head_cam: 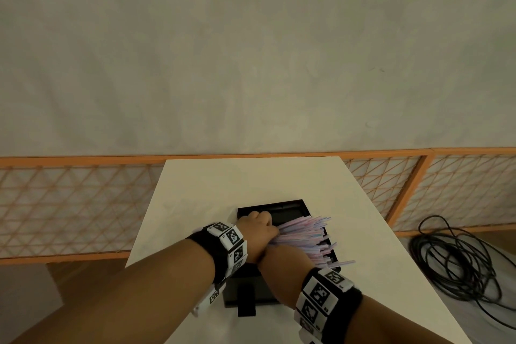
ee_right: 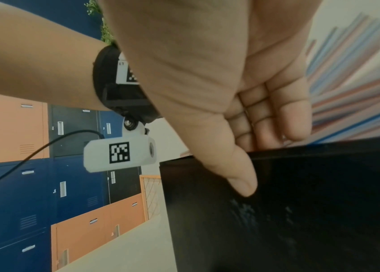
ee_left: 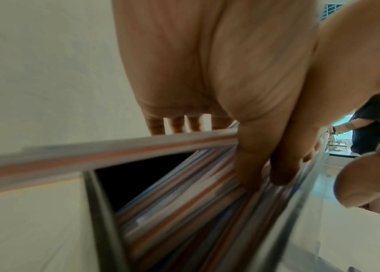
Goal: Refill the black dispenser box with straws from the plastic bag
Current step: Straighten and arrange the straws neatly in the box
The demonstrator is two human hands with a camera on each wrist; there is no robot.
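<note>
The black dispenser box stands open-topped in the middle of a white table, its lever facing me. A thick bundle of pink, blue and white straws lies slantwise in it and fans out over its right rim. My left hand grips the bundle's left end, thumb pressed into the straws. My right hand is hidden under the left wrist in the head view. Its fingers curl over the rim onto the straws, and its thumb lies on the box's outer wall.
The table is narrow, with edges close on both sides. An orange mesh fence runs behind it. A coiled black cable lies on the floor to the right. Orange and blue lockers and a standing person are further off.
</note>
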